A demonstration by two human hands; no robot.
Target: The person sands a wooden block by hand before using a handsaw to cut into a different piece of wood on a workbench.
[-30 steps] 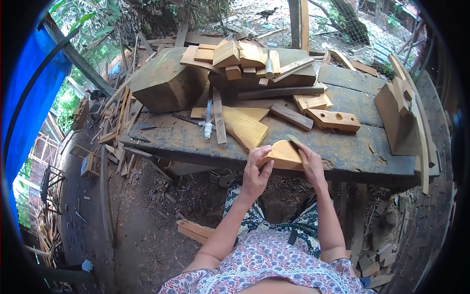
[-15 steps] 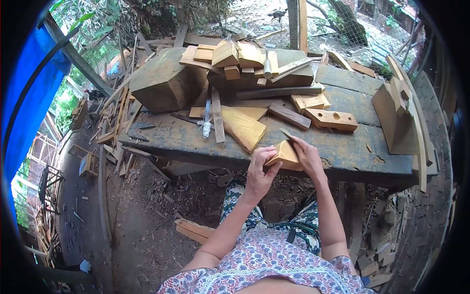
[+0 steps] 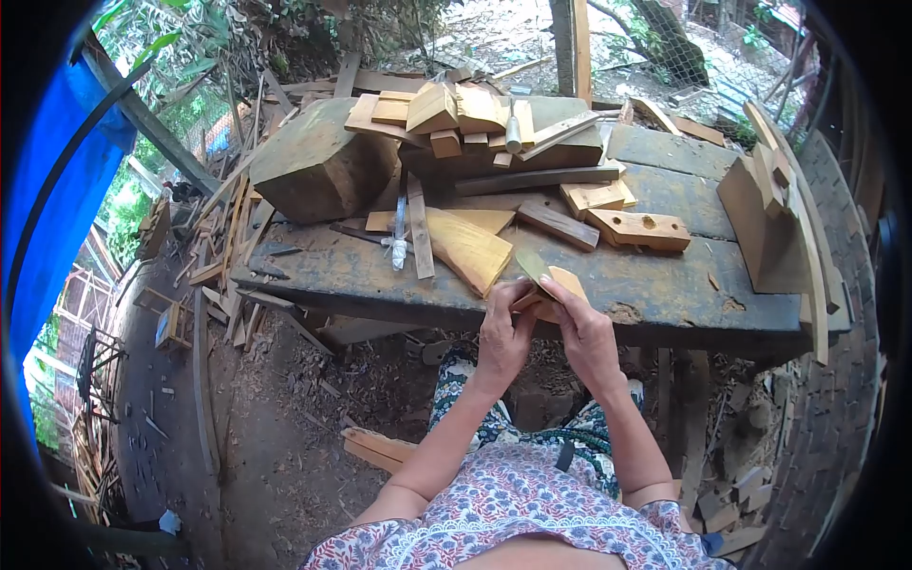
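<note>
At the front edge of the workbench, my left hand [image 3: 503,344] is closed around a small light wooden block [image 3: 569,281], partly covered by my fingers. My right hand [image 3: 587,340] pinches a thin greenish piece of sandpaper [image 3: 530,265] over the block, its free end sticking up away from me. A broad yellowish tapered piece of wood [image 3: 467,249] lies just left of my hands. Beyond them are a dark wooden bar [image 3: 559,226] and a light block with holes [image 3: 638,230].
The worn workbench [image 3: 665,285] carries a large wooden block [image 3: 323,166] and stacked offcuts [image 3: 432,109]. A clear-handled tool [image 3: 398,237] lies beside a narrow strip [image 3: 419,228]. Upright boards [image 3: 760,223] stand at the right end. Scrap wood [image 3: 375,446] lies on the ground.
My right hand has moved left and closer to my left hand, bringing the sandpaper across the block. The block is turned and more hidden by my fingers.
</note>
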